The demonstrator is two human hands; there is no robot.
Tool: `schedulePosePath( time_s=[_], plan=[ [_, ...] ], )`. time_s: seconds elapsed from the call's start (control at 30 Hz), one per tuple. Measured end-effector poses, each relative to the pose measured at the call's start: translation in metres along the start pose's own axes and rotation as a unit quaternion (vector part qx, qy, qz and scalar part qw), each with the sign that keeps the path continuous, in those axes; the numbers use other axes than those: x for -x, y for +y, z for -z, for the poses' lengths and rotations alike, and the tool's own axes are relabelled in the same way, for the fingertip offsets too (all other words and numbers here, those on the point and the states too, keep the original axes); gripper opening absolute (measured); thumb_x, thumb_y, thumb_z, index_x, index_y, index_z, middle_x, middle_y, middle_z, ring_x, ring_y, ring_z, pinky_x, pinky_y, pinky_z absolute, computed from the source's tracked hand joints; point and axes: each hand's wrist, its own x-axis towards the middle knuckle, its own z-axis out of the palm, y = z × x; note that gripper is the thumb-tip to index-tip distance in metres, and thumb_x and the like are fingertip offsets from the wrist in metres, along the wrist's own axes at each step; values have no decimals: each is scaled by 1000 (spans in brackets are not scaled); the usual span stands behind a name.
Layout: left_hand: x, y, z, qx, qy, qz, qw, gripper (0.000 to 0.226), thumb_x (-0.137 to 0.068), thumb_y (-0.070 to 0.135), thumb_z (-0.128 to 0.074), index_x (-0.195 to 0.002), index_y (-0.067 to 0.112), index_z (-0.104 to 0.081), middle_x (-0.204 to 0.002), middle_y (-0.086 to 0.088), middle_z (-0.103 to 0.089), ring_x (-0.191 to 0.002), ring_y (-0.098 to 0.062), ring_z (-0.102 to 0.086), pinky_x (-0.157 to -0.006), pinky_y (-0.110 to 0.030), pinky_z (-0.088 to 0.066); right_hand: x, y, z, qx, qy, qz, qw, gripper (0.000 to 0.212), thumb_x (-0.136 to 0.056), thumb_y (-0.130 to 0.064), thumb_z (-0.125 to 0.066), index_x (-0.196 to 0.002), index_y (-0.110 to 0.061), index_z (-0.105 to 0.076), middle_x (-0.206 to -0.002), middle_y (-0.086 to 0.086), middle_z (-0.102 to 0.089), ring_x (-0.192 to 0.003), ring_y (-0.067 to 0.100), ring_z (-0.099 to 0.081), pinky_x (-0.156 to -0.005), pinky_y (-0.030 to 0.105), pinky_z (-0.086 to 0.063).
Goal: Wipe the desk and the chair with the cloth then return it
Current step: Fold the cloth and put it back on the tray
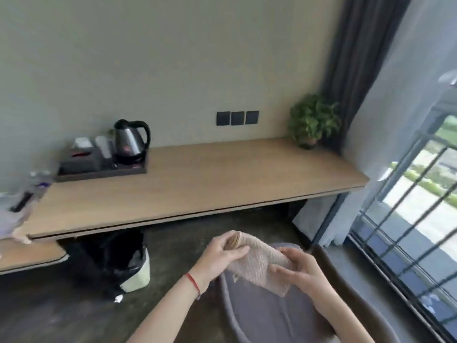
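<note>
A: Nearest, at six o'clock: chair (267,318), grey padded seat, dark curved back rail running off toward four.

B: Just above it?

A: Cloth (257,258), pinkish, waffle-textured, stretched between both hands over the seat. Left hand (222,251) closed on the rolled upper end, thumb across the top. Right hand (296,268) pinching the lower edge, fingers curled under, thumb on top.

B: Feel of it?

A: Soft and light, judging by the sag between the grips. Limp, no stiffness, nothing fragile. Textured weave, so little chance of slipping. Damp or dry: cannot tell.

B: Best hold for wiping?

A: Probably folded into a flat pad, palm spread on top, fingers over the leading edge. Held by one corner, likely to bunch and drag.

B: Farther out?

A: Bin (118,263) with a black liner at nine o'clock on the floor, under the worktop (210,174). Long wooden surface, mostly bare through the middle. Tray (99,169) with kettle (131,142) at ten to eleven, potted plant (312,120) at one, both near the wall. Blurred items at the far left end, too smeared to name.

B: Trouble spots?

A: Tray and plant likely need wiping around or lifting.
</note>
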Motion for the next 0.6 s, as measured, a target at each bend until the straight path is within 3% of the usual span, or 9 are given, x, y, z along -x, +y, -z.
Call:
schedulePosePath(
  time_s=[0.07, 0.13, 0.23, 0.3, 0.4, 0.5, 0.6],
  plan=[
    [-9, -11, 56, 9, 70, 2, 997, 2, -84, 13, -66, -84, 14, -64, -84, 3, -60, -74, -1, -53, -65, -6, -40, -54, -17, -34, 10, -30, 5, 1000, 32, -62, -27, -85, -89, -15, -71, -80, -2, -71, -76, 9, -64, -65, 20, -52],
    [-22, -24, 114, 16, 124, 16, 992, 14, -84, 17, -67, -79, 28, -60, -82, 11, -59, -73, 5, -52, -63, -4, -40, -108, -35, -75, 12, -50, 11, 999, 29, -60, -20, -84, -85, -13, -72, -77, -4, -70, -72, 9, -63, -61, 19, -51],
    [-42, -43, 200, 29, 157, 34, 987, 19, -86, 20, -65, -80, 11, -49, -75, -5, -42, -69, -18, -43, -55, -14, -35, -186, -59, -141, -21, -84, -8, 996, 33, -60, -12, -84, -91, -15, -73, -87, 2, -71, -80, 14, -66, -69, 24, -56],
    [-60, -56, 258, 25, 180, 39, 983, 23, -85, 22, -66, -80, 8, -49, -69, -4, -38, -68, -19, -40, -50, -10, -35, -235, -73, -181, -12, -122, -36, 992, 36, -65, -10, -83, -99, -13, -72, -94, 4, -71, -83, 12, -68, -70, 20, -57],
    [-89, -73, 334, 24, 229, 56, 972, 20, -84, 24, -67, -98, 11, -60, -85, -1, -56, -79, -18, -56, -61, -18, -45, -302, -88, -235, 44, -153, -66, 985, 20, -75, -14, -79, -91, -6, -71, -84, 3, -71, -74, 8, -66, -62, 14, -51],
    [-125, -89, 399, 14, 272, 77, 959, 29, -86, 22, -65, -111, 10, -59, -100, -6, -61, -91, -20, -59, -70, -29, -51, -363, -92, -287, 46, -164, -71, 983, 13, -83, -10, -70, -90, 0, -64, -82, 9, -62, -75, 17, -59, -65, 23, -50],
    [-165, -107, 449, 13, 313, 103, 944, 27, -86, 20, -65, -111, 10, -60, -103, -7, -63, -96, -24, -60, -84, -39, -53, -420, -91, -332, 18, -168, -88, 982, 8, -89, -11, -64, -92, -7, -58, -84, 7, -57, -77, 18, -57, -63, 28, -50]
  ],
)
